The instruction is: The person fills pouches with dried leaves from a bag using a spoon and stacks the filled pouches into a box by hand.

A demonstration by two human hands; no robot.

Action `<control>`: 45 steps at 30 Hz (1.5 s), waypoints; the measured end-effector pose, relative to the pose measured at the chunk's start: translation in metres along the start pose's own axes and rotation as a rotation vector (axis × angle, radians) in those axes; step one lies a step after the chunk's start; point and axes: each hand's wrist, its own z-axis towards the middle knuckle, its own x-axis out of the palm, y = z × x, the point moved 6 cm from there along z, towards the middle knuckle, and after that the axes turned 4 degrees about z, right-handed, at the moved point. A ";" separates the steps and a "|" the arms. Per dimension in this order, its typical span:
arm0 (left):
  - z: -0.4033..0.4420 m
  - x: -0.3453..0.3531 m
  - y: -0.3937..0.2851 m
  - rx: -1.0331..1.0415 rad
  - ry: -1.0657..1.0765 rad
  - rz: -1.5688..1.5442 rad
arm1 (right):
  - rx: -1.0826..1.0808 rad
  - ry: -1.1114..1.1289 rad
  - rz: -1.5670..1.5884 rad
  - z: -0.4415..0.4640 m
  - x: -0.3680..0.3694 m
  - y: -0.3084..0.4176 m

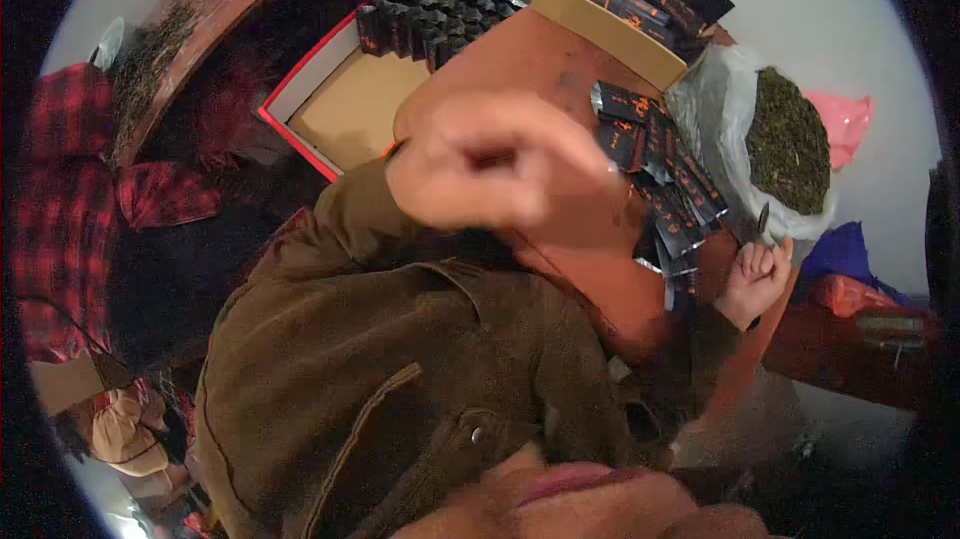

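My left hand (490,164), smeared by motion, is raised over the brown tabletop (585,234). Its fingers curve to the right, apart from the thumb, and I see nothing between them. At the right edge of the table my right hand (757,284) is closed around what looks like a spoon (764,218), its dark tip sticking up. Just beyond it stands a white plastic bag (735,109) full of dried green leaves (790,144). Between my hands lies a loose pile of flat black packets (650,154) with orange print.
A cardboard box (610,29) heaped with black packets stands at the back. Left of it, a red-edged tray (310,114) holds rows of upright filled packets (430,14). Another person's red checked sleeve (70,189) is at far left, beside a curved table (180,59).
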 end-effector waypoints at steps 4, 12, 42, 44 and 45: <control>0.037 0.080 -0.027 0.225 0.342 -0.328 | 0.029 0.121 0.044 -0.001 0.003 0.002; 0.074 0.138 -0.050 0.616 0.208 -0.526 | 0.043 0.213 0.021 0.003 0.000 0.001; 0.093 0.194 -0.041 0.405 0.769 -1.211 | 0.049 0.115 0.038 0.000 -0.001 -0.001; 0.093 0.191 -0.025 0.399 0.706 -1.025 | 0.035 0.071 0.037 0.001 -0.007 0.000; 0.088 0.183 -0.017 0.351 0.593 -0.930 | 0.040 0.076 0.056 0.001 -0.006 0.000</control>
